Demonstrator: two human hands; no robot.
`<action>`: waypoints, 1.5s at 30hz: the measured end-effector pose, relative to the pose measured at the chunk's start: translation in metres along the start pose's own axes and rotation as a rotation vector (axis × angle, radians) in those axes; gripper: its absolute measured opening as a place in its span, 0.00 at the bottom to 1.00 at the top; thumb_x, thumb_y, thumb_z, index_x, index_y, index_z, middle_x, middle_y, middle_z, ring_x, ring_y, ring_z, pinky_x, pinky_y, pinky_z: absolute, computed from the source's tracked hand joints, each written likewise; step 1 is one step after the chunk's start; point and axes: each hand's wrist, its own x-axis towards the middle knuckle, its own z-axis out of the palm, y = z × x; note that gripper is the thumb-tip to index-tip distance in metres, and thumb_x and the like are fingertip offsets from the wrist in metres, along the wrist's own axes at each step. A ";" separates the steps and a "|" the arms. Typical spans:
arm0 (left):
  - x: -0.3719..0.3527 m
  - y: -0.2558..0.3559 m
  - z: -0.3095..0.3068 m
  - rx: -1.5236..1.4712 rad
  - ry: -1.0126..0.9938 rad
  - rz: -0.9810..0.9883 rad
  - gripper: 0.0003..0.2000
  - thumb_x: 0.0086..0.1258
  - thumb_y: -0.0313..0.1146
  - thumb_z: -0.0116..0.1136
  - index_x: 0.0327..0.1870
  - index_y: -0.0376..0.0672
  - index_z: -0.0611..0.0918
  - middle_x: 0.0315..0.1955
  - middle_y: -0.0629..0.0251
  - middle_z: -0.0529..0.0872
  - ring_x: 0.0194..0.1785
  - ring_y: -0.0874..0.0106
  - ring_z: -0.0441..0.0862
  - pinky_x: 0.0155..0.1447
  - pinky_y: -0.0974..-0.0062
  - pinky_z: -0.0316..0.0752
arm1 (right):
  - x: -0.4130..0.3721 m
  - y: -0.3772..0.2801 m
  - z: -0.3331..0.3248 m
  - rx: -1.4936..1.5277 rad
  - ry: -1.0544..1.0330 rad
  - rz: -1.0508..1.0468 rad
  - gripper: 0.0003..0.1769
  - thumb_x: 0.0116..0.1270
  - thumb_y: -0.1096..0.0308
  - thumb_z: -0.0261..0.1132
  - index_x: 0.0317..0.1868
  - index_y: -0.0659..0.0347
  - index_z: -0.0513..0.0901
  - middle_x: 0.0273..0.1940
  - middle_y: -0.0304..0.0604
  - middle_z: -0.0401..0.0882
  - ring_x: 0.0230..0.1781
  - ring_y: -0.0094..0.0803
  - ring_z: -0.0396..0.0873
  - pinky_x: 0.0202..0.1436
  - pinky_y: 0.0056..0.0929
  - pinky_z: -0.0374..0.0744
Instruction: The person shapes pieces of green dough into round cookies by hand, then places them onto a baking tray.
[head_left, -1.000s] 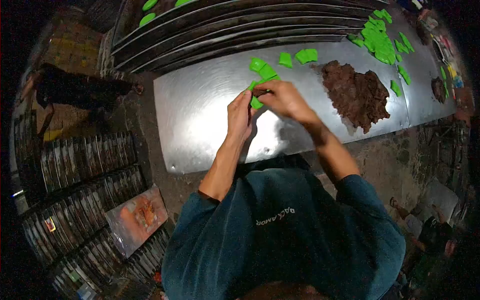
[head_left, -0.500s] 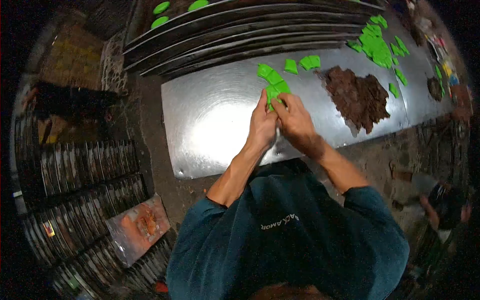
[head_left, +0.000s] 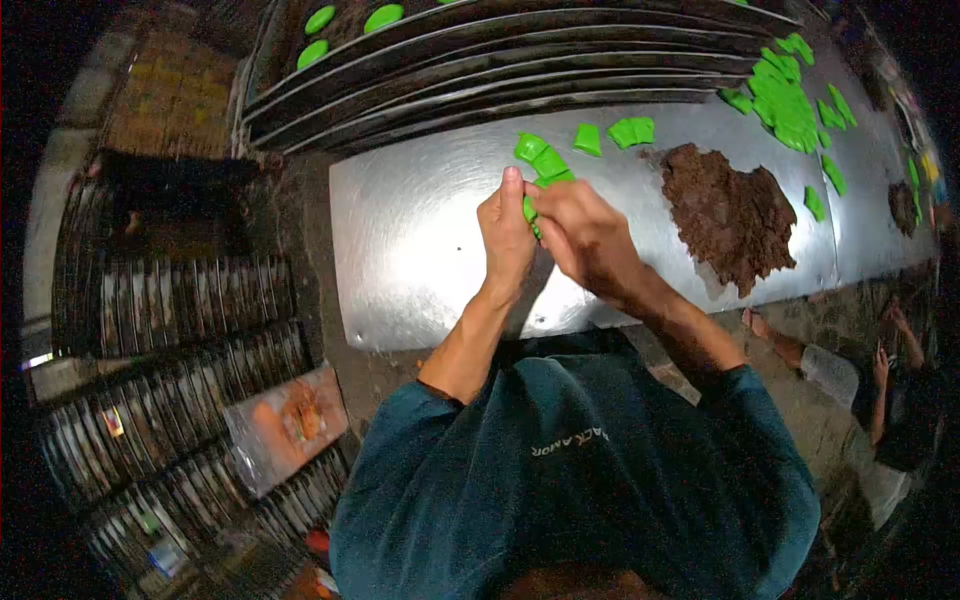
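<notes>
My left hand (head_left: pixel 508 232) and my right hand (head_left: pixel 588 228) are closed together over the metal table (head_left: pixel 400 230). Between them shows part of a bright green dough piece (head_left: pixel 530 212); the rest is covered by the fingers. My left thumb points up along its side. Just beyond the hands lies a short row of green dough squares (head_left: pixel 540 155), joined edge to edge. Single and paired green pieces (head_left: pixel 630 131) lie further right. A crumbly brown mass (head_left: pixel 725 215) is spread to the right of my right hand.
Stacked metal trays (head_left: pixel 500 60) line the table's far side, the top one carrying green ovals (head_left: pixel 383 18). A green dough heap (head_left: pixel 785 105) sits at the far right. Racks of trays (head_left: pixel 190 300) and a plastic bag (head_left: pixel 290 425) are at left. Another person (head_left: pixel 890 400) is at right.
Both hands have closed round a green piece, and my right hand has turned over it. The whole view has shifted slightly.
</notes>
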 end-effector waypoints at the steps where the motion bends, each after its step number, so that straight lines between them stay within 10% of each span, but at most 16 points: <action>1: 0.000 -0.001 -0.003 0.002 0.027 0.003 0.26 0.77 0.48 0.39 0.24 0.38 0.79 0.18 0.68 0.76 0.23 0.80 0.69 0.30 0.80 0.66 | -0.005 -0.001 0.007 0.036 0.042 -0.047 0.13 0.56 0.79 0.64 0.43 0.64 0.78 0.42 0.50 0.75 0.40 0.44 0.79 0.42 0.34 0.79; 9: -0.021 0.006 -0.048 0.061 -0.069 -0.035 0.23 0.78 0.45 0.33 0.42 0.33 0.77 0.25 0.62 0.80 0.18 0.78 0.73 0.20 0.83 0.67 | 0.017 -0.015 0.022 0.338 -0.088 0.388 0.06 0.58 0.73 0.64 0.34 0.63 0.76 0.35 0.47 0.75 0.31 0.38 0.79 0.35 0.30 0.79; 15: -0.030 -0.014 -0.088 0.070 0.021 0.074 0.22 0.77 0.46 0.37 0.38 0.34 0.78 0.18 0.66 0.75 0.16 0.78 0.70 0.19 0.80 0.65 | -0.007 -0.049 0.076 -0.176 -0.032 -0.171 0.11 0.55 0.78 0.62 0.41 0.65 0.78 0.41 0.52 0.75 0.39 0.41 0.80 0.40 0.28 0.79; 19: -0.056 -0.049 -0.103 -0.087 -0.256 -0.354 0.22 0.76 0.45 0.39 0.38 0.33 0.78 0.19 0.61 0.77 0.20 0.69 0.76 0.21 0.76 0.71 | -0.060 -0.048 0.068 -0.057 -0.242 0.189 0.13 0.53 0.82 0.60 0.41 0.64 0.76 0.39 0.51 0.75 0.39 0.46 0.77 0.44 0.38 0.77; 21: -0.041 -0.103 -0.123 0.902 -0.332 0.498 0.19 0.73 0.42 0.45 0.41 0.31 0.78 0.30 0.50 0.81 0.33 0.60 0.81 0.31 0.71 0.77 | -0.080 -0.044 0.069 -0.117 -0.332 0.401 0.14 0.52 0.81 0.60 0.41 0.63 0.76 0.39 0.50 0.75 0.40 0.47 0.76 0.44 0.40 0.76; 23: -0.011 -0.101 -0.147 1.447 -0.089 0.876 0.15 0.66 0.35 0.51 0.45 0.29 0.78 0.46 0.45 0.79 0.47 0.54 0.78 0.44 0.67 0.76 | -0.123 0.000 0.090 -0.439 -0.515 0.240 0.07 0.55 0.78 0.56 0.34 0.62 0.77 0.36 0.49 0.73 0.39 0.48 0.75 0.45 0.42 0.76; 25: 0.007 -0.107 -0.178 1.512 -0.311 0.918 0.16 0.60 0.29 0.53 0.47 0.29 0.77 0.53 0.50 0.77 0.53 0.55 0.74 0.52 0.66 0.72 | -0.135 0.002 0.095 -0.448 -0.524 0.301 0.09 0.55 0.78 0.56 0.37 0.61 0.79 0.37 0.48 0.75 0.40 0.48 0.75 0.46 0.42 0.76; 28: 0.008 -0.117 -0.213 1.402 -0.520 0.995 0.16 0.57 0.25 0.53 0.47 0.31 0.78 0.50 0.54 0.78 0.46 0.59 0.76 0.48 0.67 0.73 | -0.117 0.014 0.082 -0.332 -0.659 0.316 0.16 0.58 0.74 0.57 0.48 0.58 0.81 0.42 0.48 0.80 0.44 0.49 0.75 0.49 0.41 0.75; 31: -0.009 -0.105 -0.225 1.333 -0.560 0.941 0.14 0.57 0.24 0.54 0.46 0.33 0.78 0.42 0.57 0.79 0.43 0.62 0.76 0.45 0.67 0.72 | -0.054 -0.031 0.071 -0.188 -0.347 0.406 0.19 0.65 0.63 0.59 0.56 0.53 0.78 0.51 0.47 0.79 0.56 0.49 0.70 0.57 0.40 0.71; 33: -0.012 -0.101 -0.230 1.339 -0.507 0.885 0.14 0.58 0.24 0.55 0.46 0.37 0.78 0.38 0.60 0.78 0.43 0.62 0.75 0.45 0.68 0.72 | -0.040 -0.012 0.085 -0.453 0.101 0.079 0.22 0.66 0.58 0.57 0.61 0.49 0.73 0.61 0.47 0.71 0.60 0.50 0.65 0.63 0.51 0.62; 34: -0.013 -0.099 -0.231 1.307 -0.450 0.900 0.12 0.59 0.24 0.56 0.46 0.40 0.79 0.34 0.61 0.77 0.41 0.63 0.76 0.41 0.67 0.73 | -0.059 0.014 0.114 -0.627 0.007 0.101 0.27 0.69 0.53 0.53 0.67 0.46 0.65 0.69 0.45 0.58 0.67 0.50 0.58 0.67 0.62 0.50; 39: -0.030 -0.064 -0.187 0.958 -0.127 0.416 0.08 0.65 0.23 0.55 0.43 0.37 0.82 0.33 0.55 0.80 0.36 0.61 0.80 0.41 0.69 0.77 | -0.098 0.052 0.159 -0.631 -0.247 0.163 0.31 0.67 0.52 0.56 0.68 0.48 0.63 0.67 0.51 0.60 0.69 0.54 0.56 0.67 0.63 0.56; 45: 0.016 -0.052 -0.043 0.532 -0.594 0.745 0.13 0.65 0.24 0.53 0.51 0.42 0.80 0.51 0.53 0.79 0.53 0.58 0.77 0.60 0.68 0.72 | -0.141 0.086 0.180 -0.464 -0.345 0.296 0.31 0.65 0.54 0.56 0.65 0.59 0.65 0.65 0.59 0.59 0.67 0.57 0.56 0.68 0.61 0.53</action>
